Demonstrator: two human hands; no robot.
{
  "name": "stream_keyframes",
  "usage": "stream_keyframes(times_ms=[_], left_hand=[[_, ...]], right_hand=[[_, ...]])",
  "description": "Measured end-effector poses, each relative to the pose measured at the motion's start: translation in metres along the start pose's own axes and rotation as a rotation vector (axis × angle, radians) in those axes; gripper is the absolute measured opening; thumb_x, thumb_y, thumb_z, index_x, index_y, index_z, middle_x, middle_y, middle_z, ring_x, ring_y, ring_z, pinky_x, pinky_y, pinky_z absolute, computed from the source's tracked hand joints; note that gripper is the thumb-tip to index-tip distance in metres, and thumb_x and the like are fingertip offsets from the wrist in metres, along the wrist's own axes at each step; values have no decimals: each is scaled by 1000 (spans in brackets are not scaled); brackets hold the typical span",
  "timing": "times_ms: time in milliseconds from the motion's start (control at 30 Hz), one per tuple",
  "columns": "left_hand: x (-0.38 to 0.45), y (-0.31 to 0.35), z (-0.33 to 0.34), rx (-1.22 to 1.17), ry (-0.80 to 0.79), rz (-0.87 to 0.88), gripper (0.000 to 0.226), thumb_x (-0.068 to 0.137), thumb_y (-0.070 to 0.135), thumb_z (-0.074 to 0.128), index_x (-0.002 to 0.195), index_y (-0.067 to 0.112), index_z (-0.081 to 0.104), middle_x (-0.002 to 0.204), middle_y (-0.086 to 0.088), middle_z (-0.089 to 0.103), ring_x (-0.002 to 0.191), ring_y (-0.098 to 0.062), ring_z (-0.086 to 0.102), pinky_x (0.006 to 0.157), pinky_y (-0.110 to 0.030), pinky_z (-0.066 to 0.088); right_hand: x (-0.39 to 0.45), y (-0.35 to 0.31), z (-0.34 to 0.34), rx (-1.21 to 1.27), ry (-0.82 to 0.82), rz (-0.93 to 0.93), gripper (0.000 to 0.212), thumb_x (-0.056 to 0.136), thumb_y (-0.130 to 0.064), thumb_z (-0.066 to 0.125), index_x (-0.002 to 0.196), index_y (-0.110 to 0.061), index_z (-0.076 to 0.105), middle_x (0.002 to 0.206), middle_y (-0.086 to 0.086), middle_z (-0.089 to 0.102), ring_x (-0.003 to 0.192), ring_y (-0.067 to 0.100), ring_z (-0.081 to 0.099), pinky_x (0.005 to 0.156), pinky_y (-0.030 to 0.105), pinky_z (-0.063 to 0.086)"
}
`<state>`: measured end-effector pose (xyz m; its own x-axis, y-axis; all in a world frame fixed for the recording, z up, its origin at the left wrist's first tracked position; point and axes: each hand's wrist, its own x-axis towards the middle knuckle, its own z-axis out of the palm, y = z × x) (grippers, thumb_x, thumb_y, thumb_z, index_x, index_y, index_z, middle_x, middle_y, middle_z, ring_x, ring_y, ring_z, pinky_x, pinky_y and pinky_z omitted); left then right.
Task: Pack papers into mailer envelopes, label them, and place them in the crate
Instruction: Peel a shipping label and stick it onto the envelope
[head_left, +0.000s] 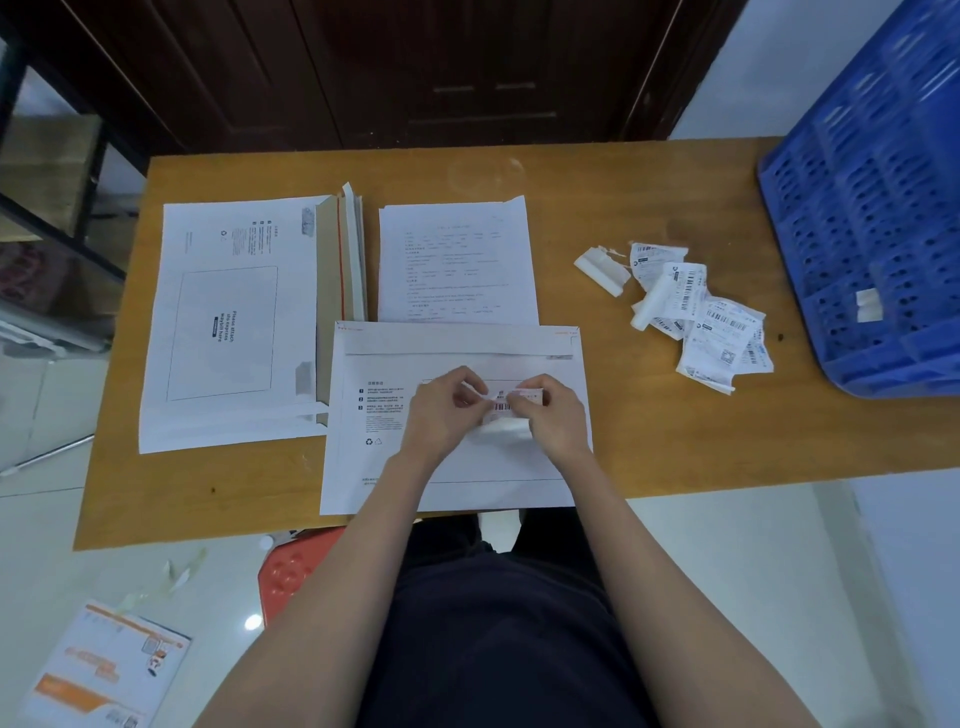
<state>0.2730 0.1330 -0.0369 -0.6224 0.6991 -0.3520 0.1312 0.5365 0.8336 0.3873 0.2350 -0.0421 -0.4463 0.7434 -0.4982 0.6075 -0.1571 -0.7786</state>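
Fingers (470, 397) of both hands pinch a barcode label (503, 406) between them, just above the mailer envelope (457, 467) on the desk (649, 415).

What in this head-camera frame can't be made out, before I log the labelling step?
- Label: the left hand and right hand cover most of it; whether its backing is off is hidden.
- Envelope: the contents are hidden by its own face.
- Crate: cut off by the right edge; the inside is not in view.
- Paper stack: the print is too small to read.
- Loose labels: crumpled and overlapping; the number is unclear.
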Motion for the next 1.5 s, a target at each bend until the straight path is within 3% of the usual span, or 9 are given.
stream_keyframes(times_ms=[167, 233, 333, 467, 567, 700, 967, 1233, 1500], left_hand=[[2, -5, 6, 72, 141, -73, 8, 82, 21, 70, 76, 19, 65, 69, 2, 68, 65, -15, 63, 65, -28, 52], [4, -3, 7, 69, 185, -132, 7, 83, 21, 67, 78, 17, 65, 73, 2, 67, 69, -16, 63, 65, -26, 49], [9, 0, 9, 109, 220, -184, 9, 85, 21, 63, 82, 14, 67, 75, 1, 66, 74, -19, 64, 66, -24, 45], [12, 0, 13, 197, 241, -195, 12, 87, 22, 61, 87, 12, 67, 80, -1, 68, 74, -17, 62, 64, -22, 39], [14, 0, 15, 229, 254, -203, 13, 88, 22, 60, 90, 11, 68, 84, -1, 70, 78, -18, 64, 65, -21, 38], [16, 1, 15, 260, 246, -212, 14, 88, 22, 59, 91, 12, 68, 85, -1, 71, 81, -19, 64, 67, -22, 40], [21, 2, 17, 312, 219, -234, 13, 89, 25, 56, 89, 16, 65, 85, -1, 70, 81, -22, 65, 67, -26, 44], [25, 3, 16, 323, 195, -271, 18, 85, 35, 64, 87, 17, 63, 83, 0, 68, 80, -19, 63, 66, -24, 42], [28, 3, 17, 350, 186, -296, 20, 85, 35, 65, 88, 16, 63, 86, -1, 68, 82, -20, 64, 67, -25, 44]], right_hand=[[-3, -2, 8, -13, 62, -10, 30, 82, -21, 73, 101, -12, 51, 71, -1, 52, 42, 2, 46, 49, 15, 37], [-4, -4, 11, 3, 100, -8, 33, 83, -20, 72, 95, -11, 42, 68, -1, 47, 38, 1, 45, 44, 12, 36], [-4, -5, 14, -26, 161, -14, 34, 84, -19, 70, 85, -12, 37, 62, -4, 45, 43, 9, 48, 48, 19, 37], [-2, -2, 16, -58, 206, -52, 25, 83, -16, 70, 78, -14, 46, 58, -7, 52, 49, 10, 52, 54, 26, 41], [-1, 1, 15, -73, 203, -120, 13, 83, -16, 70, 81, -14, 58, 70, -5, 62, 57, 3, 56, 60, 26, 46], [2, 5, 16, -110, 198, -165, 3, 82, -15, 69, 82, -16, 67, 79, 2, 64, 66, 11, 57, 66, 27, 49], [5, 9, 15, -255, 193, -186, 11, 85, -18, 67, 95, -15, 70, 90, -1, 60, 72, 9, 54, 68, 20, 40], [12, 11, 13, -243, 154, -232, 14, 90, -17, 61, 99, -14, 72, 100, 2, 66, 85, 13, 63, 77, 25, 49], [15, 12, 13, -325, 105, -229, 18, 89, -16, 59, 104, -15, 70, 105, -1, 62, 81, 12, 61, 77, 28, 49]])
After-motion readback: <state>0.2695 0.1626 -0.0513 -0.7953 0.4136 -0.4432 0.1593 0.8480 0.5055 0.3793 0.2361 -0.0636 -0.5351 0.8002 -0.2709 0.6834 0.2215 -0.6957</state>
